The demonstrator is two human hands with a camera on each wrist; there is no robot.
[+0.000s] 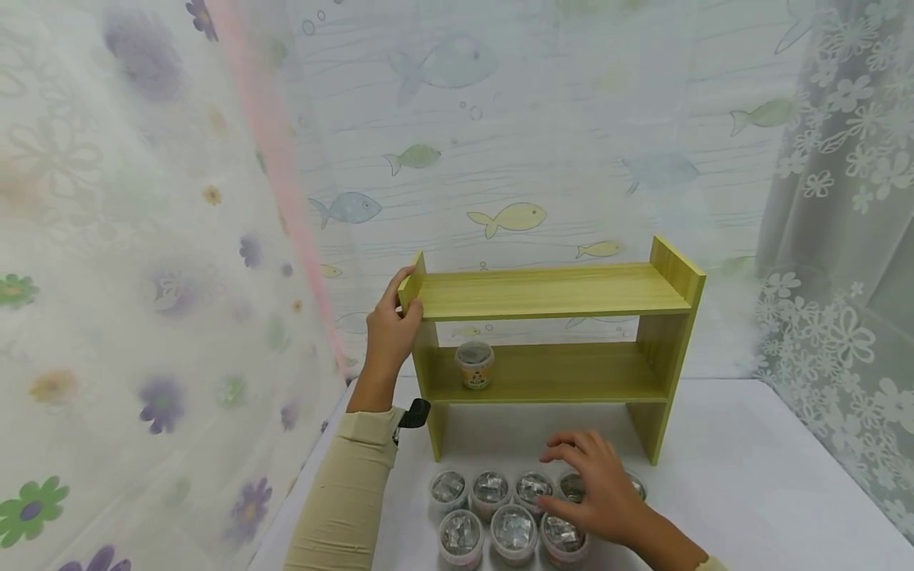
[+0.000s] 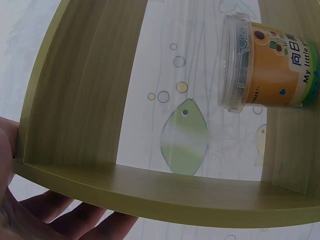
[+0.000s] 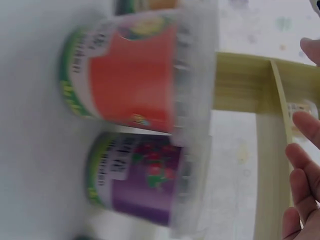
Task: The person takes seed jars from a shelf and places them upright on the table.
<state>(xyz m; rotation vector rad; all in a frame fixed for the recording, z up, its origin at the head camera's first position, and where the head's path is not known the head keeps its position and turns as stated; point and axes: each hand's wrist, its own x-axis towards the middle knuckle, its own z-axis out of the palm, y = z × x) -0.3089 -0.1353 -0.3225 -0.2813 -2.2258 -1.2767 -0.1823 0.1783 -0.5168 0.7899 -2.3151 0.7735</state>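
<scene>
My left hand [image 1: 391, 337] grips the upper left side panel of a yellow-green wooden shelf [image 1: 550, 295], its thumb in front. In the left wrist view, several fingers [image 2: 75, 220] lie along the panel's outer side. A clear-lidded tub with an orange label [image 2: 275, 65] stands on the shelf's lower board, towards the left. Over the right end of the grouped tubs hovers my right hand [image 1: 603, 492], fingers spread and bent, holding nothing. A red-labelled tub [image 3: 132, 72] and a purple-labelled tub [image 3: 145, 182] appear close up in the right wrist view, apart from the fingers.
Several lidded tubs [image 1: 514, 533] stand in two rows on the white table [image 1: 743, 476], in front of the shelf. A fish-patterned curtain [image 1: 571, 143] hangs behind it. Flower-patterned cloth [image 1: 143, 317] borders the left side, and a lacy curtain [image 1: 850, 333] the right.
</scene>
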